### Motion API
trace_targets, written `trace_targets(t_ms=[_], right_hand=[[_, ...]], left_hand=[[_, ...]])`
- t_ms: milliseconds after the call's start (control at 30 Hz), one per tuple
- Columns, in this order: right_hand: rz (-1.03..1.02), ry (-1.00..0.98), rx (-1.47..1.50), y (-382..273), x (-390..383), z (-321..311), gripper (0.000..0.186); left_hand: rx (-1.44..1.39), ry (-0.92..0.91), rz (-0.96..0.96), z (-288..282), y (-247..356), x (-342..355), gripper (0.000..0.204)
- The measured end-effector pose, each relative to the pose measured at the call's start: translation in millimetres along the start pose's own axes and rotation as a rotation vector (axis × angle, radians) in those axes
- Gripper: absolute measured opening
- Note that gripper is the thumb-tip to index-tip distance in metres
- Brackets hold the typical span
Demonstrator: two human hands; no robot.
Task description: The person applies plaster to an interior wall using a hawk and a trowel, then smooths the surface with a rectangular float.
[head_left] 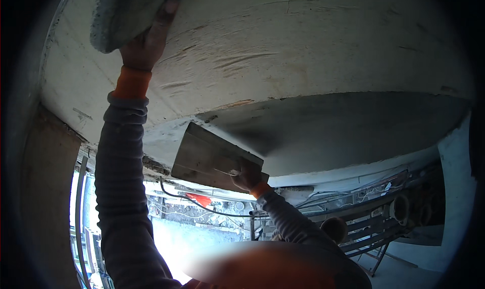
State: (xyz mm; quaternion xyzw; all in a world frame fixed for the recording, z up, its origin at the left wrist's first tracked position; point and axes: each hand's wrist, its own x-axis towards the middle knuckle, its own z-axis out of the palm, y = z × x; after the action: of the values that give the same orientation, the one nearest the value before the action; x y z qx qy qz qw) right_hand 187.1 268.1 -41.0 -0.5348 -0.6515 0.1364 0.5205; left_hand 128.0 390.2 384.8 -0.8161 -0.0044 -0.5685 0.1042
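Observation:
My left hand [145, 49] is raised at the upper left, its fingers closed on the edge of a grey board [126, 16] with a rough, crusted rim. The top of the picture cuts that board off. Lower and nearer the middle, my right hand [248, 174] grips a broad, flat plastering trowel [209, 155]. The trowel's blade tilts up to the left, close to the pale underside; whether it touches cannot be told. Overhead stretches a pale, scratched surface [283, 56]. Beside the trowel, a darker, smoother grey area [353, 132] spreads to the right.
A ragged edge [156, 165] runs left of the trowel. Behind are a dark cable [202, 213], a red piece of material [198, 199], slatted metal framing [366, 231] and round-mouthed containers [399, 208]. Bright light comes in at the lower left, and a pale upright [457, 173] stands at right.

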Motion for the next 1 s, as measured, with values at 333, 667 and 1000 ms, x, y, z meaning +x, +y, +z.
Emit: trace_targets(t_ms=[333,667,1000], right_hand=[[0.372,0.017,-0.173,47,-130,-136,0.038],[0.020,-0.228,-0.116,-21,-90,-189,0.035],[-0.377,-0.207,-0.638,-37,7,-97,0.029]], left_hand=[[-0.051,0.289,0.167,0,20,12,0.044],[-0.340,0.195,-0.265,-51,61,-31,0.037],[0.277,0.695,-1.418,-152,308,-463,0.031]])
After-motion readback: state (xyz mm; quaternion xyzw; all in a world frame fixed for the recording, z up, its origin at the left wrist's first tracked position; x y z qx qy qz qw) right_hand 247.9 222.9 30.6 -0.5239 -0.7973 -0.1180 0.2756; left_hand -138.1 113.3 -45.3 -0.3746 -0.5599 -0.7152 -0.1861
